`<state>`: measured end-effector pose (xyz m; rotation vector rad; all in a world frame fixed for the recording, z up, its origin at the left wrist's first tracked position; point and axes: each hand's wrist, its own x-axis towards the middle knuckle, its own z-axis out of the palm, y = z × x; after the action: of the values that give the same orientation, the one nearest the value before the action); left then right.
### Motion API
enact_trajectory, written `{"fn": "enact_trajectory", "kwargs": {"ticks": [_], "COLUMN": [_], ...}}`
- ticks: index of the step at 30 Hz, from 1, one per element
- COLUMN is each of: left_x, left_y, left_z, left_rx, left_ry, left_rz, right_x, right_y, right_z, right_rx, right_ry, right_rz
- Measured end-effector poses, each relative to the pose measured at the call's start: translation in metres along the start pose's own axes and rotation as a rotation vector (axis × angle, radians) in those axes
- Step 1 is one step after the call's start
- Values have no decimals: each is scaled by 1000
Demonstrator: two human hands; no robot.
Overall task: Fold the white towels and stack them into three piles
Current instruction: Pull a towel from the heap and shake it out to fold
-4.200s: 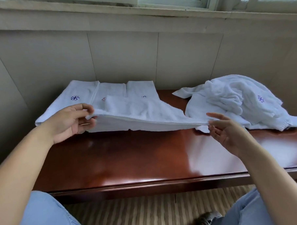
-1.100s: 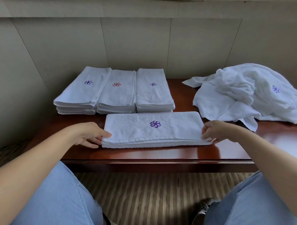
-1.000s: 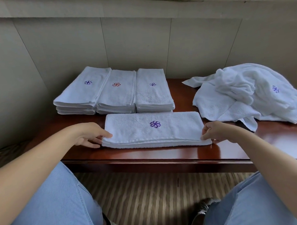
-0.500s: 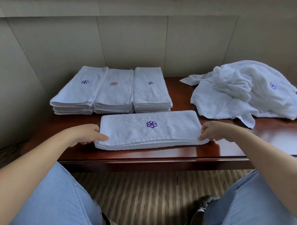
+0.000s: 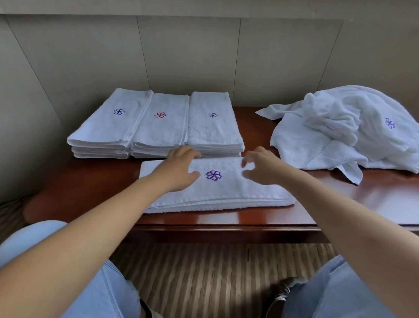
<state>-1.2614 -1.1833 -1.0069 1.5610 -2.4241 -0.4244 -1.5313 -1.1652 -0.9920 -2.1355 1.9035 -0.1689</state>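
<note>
A folded white towel (image 5: 229,191) with a purple flower mark lies lengthwise near the front of the brown table (image 5: 385,199). My left hand (image 5: 180,168) rests on its far left part, fingers reaching to the far edge. My right hand (image 5: 261,167) hovers over its far right part, fingers and thumb curved apart with nothing between them. Behind the towel stand three piles of folded towels side by side: the left pile (image 5: 111,124), the middle pile (image 5: 161,129) and the right pile (image 5: 212,132). A heap of unfolded white towels (image 5: 346,133) lies at the right.
A tiled wall (image 5: 199,63) rises right behind the table. The table's front edge (image 5: 230,226) is just past my knees in light jeans. A striped floor (image 5: 197,279) and my shoes show below.
Both hands have left the two short ends of the folded towel and moved inward and forward to its middle, near the far edge. The towel lies where it was.
</note>
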Motion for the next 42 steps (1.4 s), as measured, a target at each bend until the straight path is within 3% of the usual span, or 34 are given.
{"fn": "enact_trajectory", "kwargs": {"ticks": [3, 6, 11, 17, 22, 28, 33, 35, 37, 39, 42], "left_x": [27, 32, 27, 26, 15, -5, -9, -4, 8, 23, 49], "left_y": [25, 20, -3, -10, -51, -62, -46, -36, -17, 13, 63], "left_z": [24, 58, 90, 81, 61, 52, 43, 40, 43, 53, 71], "left_rx": [-18, 76, 194, 208, 180, 196, 189, 263, 297, 253, 145], "left_ry": [76, 80, 9, -58, -115, -117, -208, -215, -200, -191, -215], "left_rz": [61, -11, -74, -93, -74, -400, -547, -504, -340, -131, 19], "right_x": [28, 40, 37, 46, 41, 20, 14, 14, 14, 14, 11], "right_y": [-38, -50, -35, -30, 0, 63, 80, 84, 86, 89, 95], "right_z": [16, 55, 111, 107, 90, 76, 66, 60, 52, 42, 23], "right_rx": [67, 145, 81, -7, -25, -6, 26, -4, -18, -11, 23], "right_ry": [77, 118, 390, 160, 122, 110, -48, -129, -195, -243, -286], "right_rz": [-121, -99, -127, -8, 44, 267, 320, 320, 309, 281, 193]}}
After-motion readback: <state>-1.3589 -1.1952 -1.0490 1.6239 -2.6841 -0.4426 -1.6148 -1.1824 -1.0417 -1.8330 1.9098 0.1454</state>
